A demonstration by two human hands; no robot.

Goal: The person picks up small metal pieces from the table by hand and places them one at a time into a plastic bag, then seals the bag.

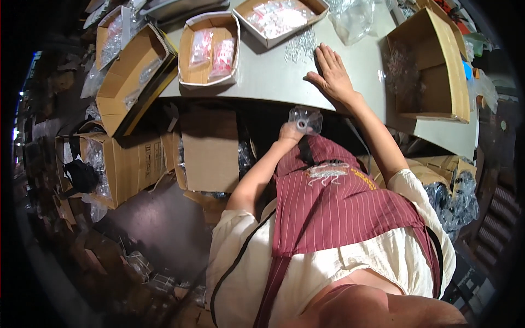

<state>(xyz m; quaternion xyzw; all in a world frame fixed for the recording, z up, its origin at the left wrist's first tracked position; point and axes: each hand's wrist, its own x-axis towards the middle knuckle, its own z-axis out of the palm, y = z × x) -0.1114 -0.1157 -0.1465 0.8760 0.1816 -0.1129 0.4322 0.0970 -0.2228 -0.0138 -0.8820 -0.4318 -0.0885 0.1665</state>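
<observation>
My left hand [289,133], just below the table's front edge and above my lap, is closed on a clear plastic piece [313,119] with a round grey-rimmed hole in it. Flat on the tabletop lies my right hand [333,76], fingers stretched forward and thumb out to the left. By its fingertips is a scatter of small, shiny pieces [299,46], too small to name. On my maroon striped apron [322,210] shows a pale patch with wavy strands; whether it is print or loose bits I cannot tell.
The grey table [268,74] carries a shallow box [209,79] of red-and-clear bags, another box [268,41] of small packets, and a clear bag [353,22]. A tall carton [437,104] lies on its side at right. More cartons [136,169] stand below left.
</observation>
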